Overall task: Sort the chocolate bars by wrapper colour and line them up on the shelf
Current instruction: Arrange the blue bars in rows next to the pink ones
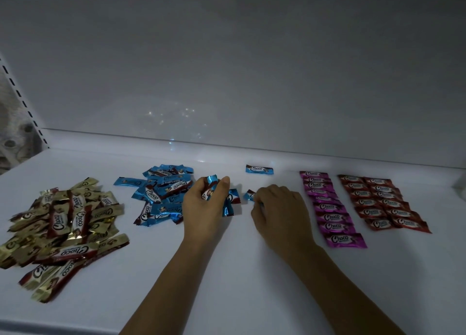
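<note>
white shelf (252, 271), gold pile (63, 231), blue pile (161, 196), single blue bar (259, 169), pink column (330, 208), red rows (380, 202)

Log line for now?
left hand: grips blue bars | right hand: pinches blue bar | pink row, red rows: lined | gold pile: unsorted

Colours as I see them. Shelf (252, 284): white. Back panel (227, 69): pale grey. Gold pile (63, 228): gold foil, dark-red bands, white "Choco" lettering. Blue pile (161, 196): metallic blue, brown patches, the same white lettering. Lone blue bar (259, 169): blue and brown. Magenta column (330, 208): shiny magenta. Red double column (380, 203): red. Held blue bars (211, 181) in my left grip (201, 208), and pinched blue bar (249, 195) at my right grip (280, 208): blue foil.
</note>
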